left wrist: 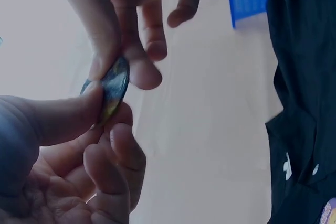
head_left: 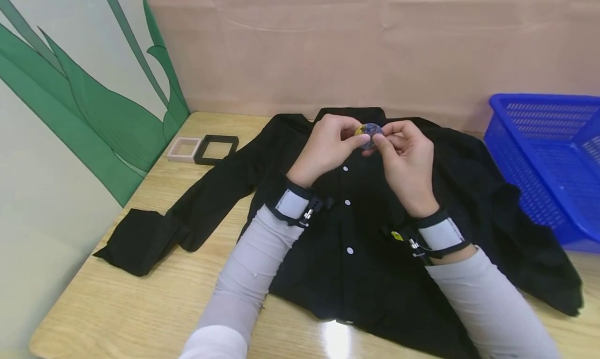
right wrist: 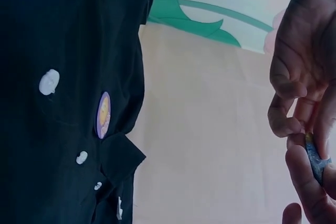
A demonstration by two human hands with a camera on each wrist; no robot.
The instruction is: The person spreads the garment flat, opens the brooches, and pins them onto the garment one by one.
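Both hands hold a round pin badge (head_left: 372, 132), dark blue with a yellow edge, above the collar end of a black shirt (head_left: 309, 275). My left hand (head_left: 328, 143) pinches the badge's left edge between thumb and fingers. On the opposite edge, my right hand (head_left: 410, 161) pinches it the same way. The badge (left wrist: 115, 85) stands tilted, nearly edge-on, in the left wrist view. The shirt lies front up with white buttons (head_left: 347, 202) down its middle. A second badge (right wrist: 104, 115), purple-rimmed and yellow, sits on the shirt near the collar (right wrist: 122, 158).
A blue plastic basket (head_left: 534, 161) stands at the right, beside the shirt's sleeve. On the wooden table (head_left: 140, 312), a pink square frame (head_left: 172, 150) and a black one (head_left: 200, 151) lie side by side at the back left. A wall (head_left: 300, 51) rises behind.
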